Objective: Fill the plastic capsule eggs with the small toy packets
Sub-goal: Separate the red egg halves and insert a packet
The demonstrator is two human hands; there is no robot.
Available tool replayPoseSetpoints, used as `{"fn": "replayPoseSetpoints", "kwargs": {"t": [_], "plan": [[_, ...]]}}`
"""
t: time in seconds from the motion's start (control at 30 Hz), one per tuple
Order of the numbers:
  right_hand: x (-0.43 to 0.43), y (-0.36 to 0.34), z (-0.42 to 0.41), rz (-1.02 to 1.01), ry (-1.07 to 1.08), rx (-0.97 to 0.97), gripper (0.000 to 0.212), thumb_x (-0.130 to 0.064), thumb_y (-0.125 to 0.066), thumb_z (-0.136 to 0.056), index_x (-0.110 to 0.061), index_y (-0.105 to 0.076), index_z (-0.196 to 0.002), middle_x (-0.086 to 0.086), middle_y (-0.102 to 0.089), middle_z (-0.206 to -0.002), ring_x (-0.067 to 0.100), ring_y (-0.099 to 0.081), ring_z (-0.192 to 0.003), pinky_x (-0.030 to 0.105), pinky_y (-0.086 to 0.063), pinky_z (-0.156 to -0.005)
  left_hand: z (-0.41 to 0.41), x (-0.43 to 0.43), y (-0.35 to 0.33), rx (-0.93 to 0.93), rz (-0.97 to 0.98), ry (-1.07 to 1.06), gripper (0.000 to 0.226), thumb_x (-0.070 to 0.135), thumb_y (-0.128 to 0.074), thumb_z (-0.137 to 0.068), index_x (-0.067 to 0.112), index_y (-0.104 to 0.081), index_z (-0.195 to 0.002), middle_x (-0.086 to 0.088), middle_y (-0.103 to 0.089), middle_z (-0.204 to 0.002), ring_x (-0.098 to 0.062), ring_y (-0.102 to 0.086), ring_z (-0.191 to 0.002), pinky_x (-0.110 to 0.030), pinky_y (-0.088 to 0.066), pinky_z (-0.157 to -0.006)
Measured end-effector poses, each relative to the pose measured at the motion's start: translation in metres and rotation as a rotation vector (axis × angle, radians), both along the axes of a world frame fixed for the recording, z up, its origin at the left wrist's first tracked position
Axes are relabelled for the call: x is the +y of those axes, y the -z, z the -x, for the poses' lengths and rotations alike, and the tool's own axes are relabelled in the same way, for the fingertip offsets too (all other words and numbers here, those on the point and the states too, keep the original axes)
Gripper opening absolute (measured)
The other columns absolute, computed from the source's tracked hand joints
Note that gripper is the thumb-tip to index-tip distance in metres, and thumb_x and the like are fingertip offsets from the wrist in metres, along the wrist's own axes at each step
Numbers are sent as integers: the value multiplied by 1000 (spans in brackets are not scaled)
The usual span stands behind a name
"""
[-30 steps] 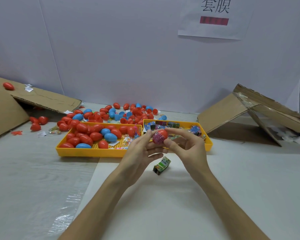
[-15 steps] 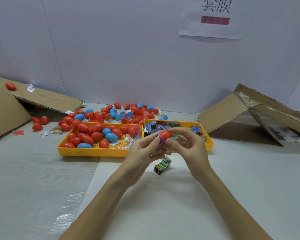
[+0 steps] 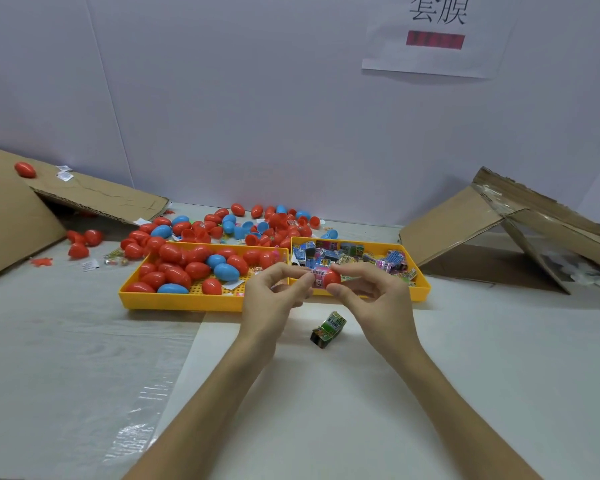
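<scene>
A red capsule egg (image 3: 330, 277) is held in the air in front of the trays, with a pink toy packet (image 3: 318, 277) sticking out of its left side. My right hand (image 3: 378, 296) pinches the red shell between thumb and fingers. My left hand (image 3: 274, 296) pinches the packet end. A green toy packet (image 3: 328, 329) lies on the white sheet just below my hands. The left yellow tray (image 3: 181, 301) holds several red and blue eggs. The right yellow tray (image 3: 420, 289) holds several toy packets.
Loose red and blue eggs and egg halves (image 3: 257, 225) are scattered behind the trays. Flattened cardboard (image 3: 94, 199) leans at the left with a red egg (image 3: 25, 169) on it. A collapsed cardboard box (image 3: 492, 230) sits at the right. A white wall stands behind.
The egg has turned in my fingers: the pink packet now shows at its left side, and both hands have shifted slightly right and closer together.
</scene>
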State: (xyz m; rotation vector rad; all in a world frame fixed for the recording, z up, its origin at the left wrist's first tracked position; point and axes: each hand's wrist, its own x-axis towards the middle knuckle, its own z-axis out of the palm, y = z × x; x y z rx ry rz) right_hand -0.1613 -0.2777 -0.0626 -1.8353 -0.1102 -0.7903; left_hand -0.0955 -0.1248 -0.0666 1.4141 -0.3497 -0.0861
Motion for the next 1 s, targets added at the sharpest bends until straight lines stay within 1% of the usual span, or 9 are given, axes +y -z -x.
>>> {"fn": "replayPoseSetpoints", "kwargs": {"t": [0.07, 0.13, 0.27, 0.47, 0.6, 0.73, 0.83, 0.93, 1.0], "plan": [[0, 2, -1, -19, -3, -1, 31, -10, -82, -81, -32, -75, -102, -13, -76, -101, 10, -75, -88, 24, -60, -76, 0, 0, 0, 36, 1, 24, 6, 21, -74, -91, 15, -74, -90, 5, -76, -81, -12, -74, -80, -23, -58, -68], [0, 4, -2, -44, -5, 12, 28, -8, -81, -83, -26, -76, -105, -10, -77, -101, 12, -75, -90, 27, -61, -79, 1, -2, 0, 80, 33, 79, 8, 18, -69, -94, 11, -73, -92, -2, -76, -88, -19, -74, -88, -24, -58, -70], [-1, 5, -4, -89, -27, 24, 27, -7, -78, -85, -24, -75, -107, -7, -78, -101, 14, -75, -94, 28, -60, -82, 3, -2, -1, 158, 133, 175, 10, 11, -64, -96, 4, -70, -94, -12, -73, -97, -22, -72, -96, -25, -58, -79], [-1, 1, -3, -144, -61, -1, 23, -13, -73, -88, -24, -74, -108, -5, -77, -106, 15, -74, -98, 26, -59, -82, 4, 0, -3, 273, 266, 315, 16, 13, -66, -91, -1, -67, -98, -15, -72, -102, -25, -73, -101, -26, -59, -84], [-4, -1, -2, -97, -102, 38, 25, -10, -63, -97, -26, -74, -113, -6, -74, -112, 14, -68, -108, 25, -56, -85, 2, 2, -5, 327, 276, 347, 16, 15, -73, -89, 7, -61, -97, -17, -73, -103, -30, -74, -95, -31, -60, -77], [-6, -4, 0, -81, -195, 92, 27, -21, -56, -98, -22, -73, -119, -2, -72, -117, 15, -65, -115, 24, -55, -86, 5, 2, -6, 264, 183, 408, 39, 31, -78, -83, 17, -68, -118, -12, -75, -107, -25, -73, -100, -28, -58, -76], [-5, -4, -3, -58, -89, 103, 29, -34, -59, -99, -24, -68, -125, 2, -65, -118, 13, -64, -111, 28, -57, -85, 7, 2, -6, 222, 207, 434, 34, 27, -75, -84, 27, -73, -119, -11, -74, -111, -27, -73, -104, -28, -58, -80], [-5, -5, -4, -249, -52, 157, 37, -41, -61, -89, -18, -64, -117, 7, -68, -110, 20, -69, -102, 36, -61, -75, 5, 1, -6, 216, 299, 466, 40, 19, -73, -85, 26, -71, -124, -9, -75, -111, -30, -72, -108, -29, -59, -83], [-7, -5, -3, -313, -117, 216, 40, -45, -62, -87, -13, -66, -111, 9, -72, -101, 25, -72, -92, 32, -59, -67, 5, 1, -7, 193, 321, 469, 42, 18, -72, -85, 24, -70, -127, -9, -74, -115, -29, -71, -110, -29, -59, -84]]}}
